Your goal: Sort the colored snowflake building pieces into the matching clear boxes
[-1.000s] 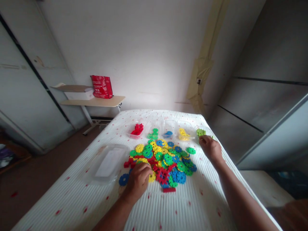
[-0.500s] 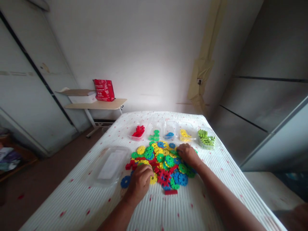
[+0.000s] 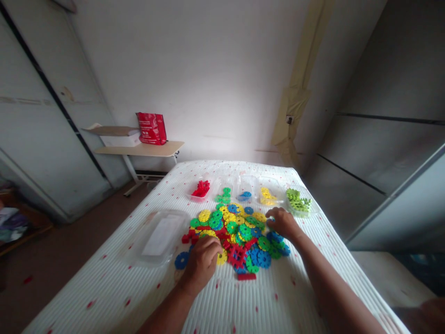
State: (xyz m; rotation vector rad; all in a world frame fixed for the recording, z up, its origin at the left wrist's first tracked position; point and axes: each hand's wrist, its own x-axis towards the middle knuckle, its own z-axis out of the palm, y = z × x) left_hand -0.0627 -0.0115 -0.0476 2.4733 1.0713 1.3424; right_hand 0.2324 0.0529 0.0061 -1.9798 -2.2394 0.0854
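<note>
A mixed pile of snowflake discs (image 3: 239, 221) in green, yellow and blue lies on the covered surface, with red lattice pieces (image 3: 237, 255) among them. My left hand (image 3: 203, 260) rests at the pile's near-left side, fingers curled in beside a yellow disc (image 3: 221, 257). Whatever those fingers hold, if anything, is hidden. A blue disc (image 3: 181, 260) lies just left of that hand. At the right edge of the pile is my right hand (image 3: 283, 222), its thumb and fingers apart above blue discs (image 3: 277, 237); nothing shows between them.
Clear tubs along the far side hold red pieces (image 3: 201, 189), green discs (image 3: 223, 196), blue discs (image 3: 245, 195), yellow pieces (image 3: 267, 196) and light-green pieces (image 3: 298, 200). A clear lid (image 3: 163, 239) lies left. Beyond stands a side table (image 3: 149, 149) with a red bag (image 3: 152, 128).
My right hand has shifted right, from over the pile to its right edge, and its fingers have come apart. The left hand stays about where it was.
</note>
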